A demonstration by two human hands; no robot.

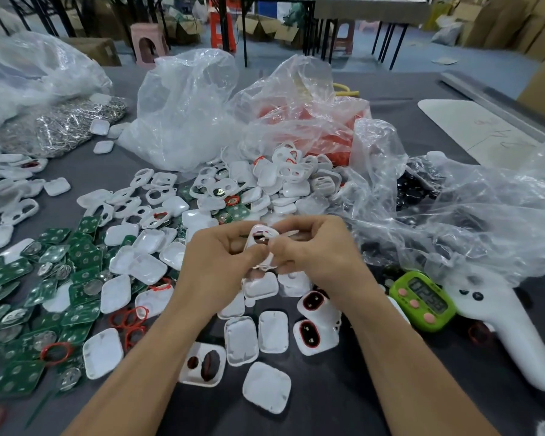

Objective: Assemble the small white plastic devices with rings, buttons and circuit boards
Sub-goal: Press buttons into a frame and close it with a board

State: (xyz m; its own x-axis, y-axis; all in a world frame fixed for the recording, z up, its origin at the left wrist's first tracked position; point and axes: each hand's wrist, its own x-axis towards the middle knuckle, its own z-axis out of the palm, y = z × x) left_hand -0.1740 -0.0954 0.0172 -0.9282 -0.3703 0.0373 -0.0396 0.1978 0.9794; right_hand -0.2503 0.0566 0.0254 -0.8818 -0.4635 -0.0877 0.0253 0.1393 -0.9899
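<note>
Both hands meet above the middle of the table around one small white device shell (pixel 260 236) with a dark button showing in its opening. My left hand (pixel 221 253) grips the shell from the left, thumb on its front. My right hand (pixel 312 247) pinches its right edge with curled fingers. Below the hands lie white back covers (pixel 272 332), shells fitted with red rings and dark buttons (pixel 309 333), and an upturned shell with two dark buttons (pixel 203 363). Green circuit boards (pixel 79 297) and loose red rings (pixel 56 352) cover the left side.
A heap of white front frames (pixel 283 177) lies behind the hands. Crumpled clear plastic bags (pixel 186 114) stand behind and to the right. A green digital timer (pixel 423 300) and a white controller (pixel 510 322) lie at right. A bag of metal parts (pixel 60 127) sits far left.
</note>
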